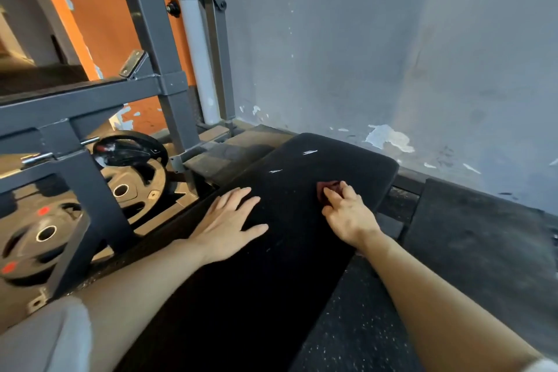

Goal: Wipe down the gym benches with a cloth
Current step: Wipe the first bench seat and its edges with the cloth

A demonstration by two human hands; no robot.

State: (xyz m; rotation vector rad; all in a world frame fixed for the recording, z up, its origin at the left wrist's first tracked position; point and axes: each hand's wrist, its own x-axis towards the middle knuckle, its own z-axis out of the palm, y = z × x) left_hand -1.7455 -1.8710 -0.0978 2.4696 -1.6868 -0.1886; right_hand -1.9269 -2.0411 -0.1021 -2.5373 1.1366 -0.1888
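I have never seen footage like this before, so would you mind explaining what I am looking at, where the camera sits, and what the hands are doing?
There is no machine here: this is a person's own view, filmed by a wide-angle camera worn on the head and looking forward and down, so both bare arms reach into the picture from below.

The long black padded surface is a gym bench, set beside a grey wall. The left hand lies flat on the padding with fingers spread. The right hand is curled round a small dark red cloth, pressing it onto the bench near its far end. A few pale scuffs mark the padding beyond it.

To the left stand a grey steel frame and black weight plates on the floor.
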